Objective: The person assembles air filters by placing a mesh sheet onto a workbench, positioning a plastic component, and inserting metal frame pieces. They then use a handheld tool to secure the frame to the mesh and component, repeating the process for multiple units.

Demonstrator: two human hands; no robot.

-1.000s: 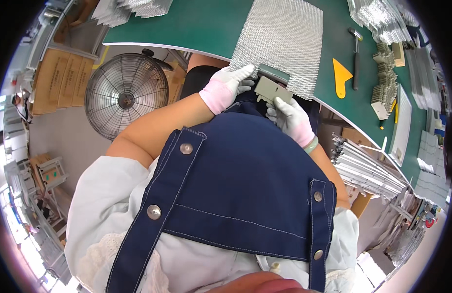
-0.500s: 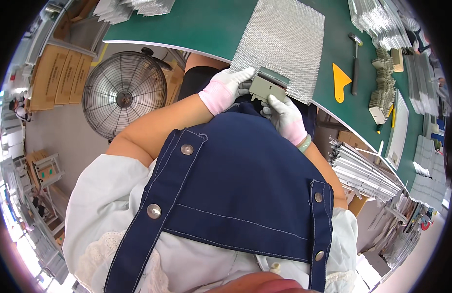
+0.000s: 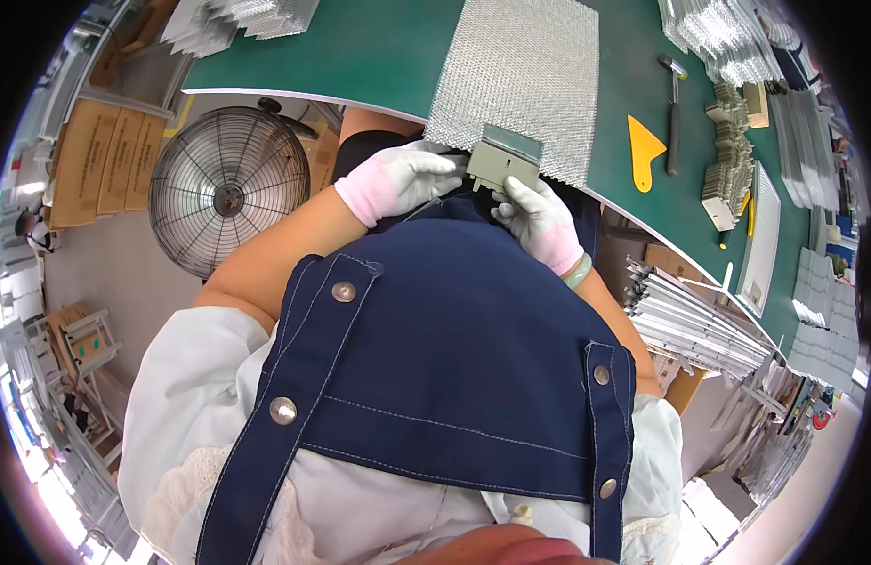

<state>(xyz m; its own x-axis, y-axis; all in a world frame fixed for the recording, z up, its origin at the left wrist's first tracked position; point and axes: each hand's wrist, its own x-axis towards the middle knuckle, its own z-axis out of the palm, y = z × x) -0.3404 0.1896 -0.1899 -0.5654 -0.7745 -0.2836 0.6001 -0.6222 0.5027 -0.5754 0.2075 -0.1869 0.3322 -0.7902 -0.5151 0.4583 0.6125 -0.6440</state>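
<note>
Both of my hands wear white gloves with pink cuffs. My right hand [image 3: 541, 221] pinches the lower right edge of a small grey-beige plastic housing [image 3: 497, 168], which has small tabs along its near edge. The housing overlaps the near edge of a silvery mesh sheet [image 3: 520, 71]. Left of the housing, slightly apart from it, is my left hand [image 3: 405, 181], its fingers curled and drawn together. A dark bit shows by those fingertips; I cannot make out what it is.
On the green table [image 3: 379, 61] lie a yellow scraper [image 3: 644, 153], a dark-handled hammer [image 3: 674, 118] and a row of stacked grey-beige parts [image 3: 729, 155]. A floor fan [image 3: 228, 198] stands left. Metal strips [image 3: 685, 320] are stacked below the table's right side.
My left hand has come off the housing and moved left. The right hand keeps its hold. The whole view has shifted slightly.
</note>
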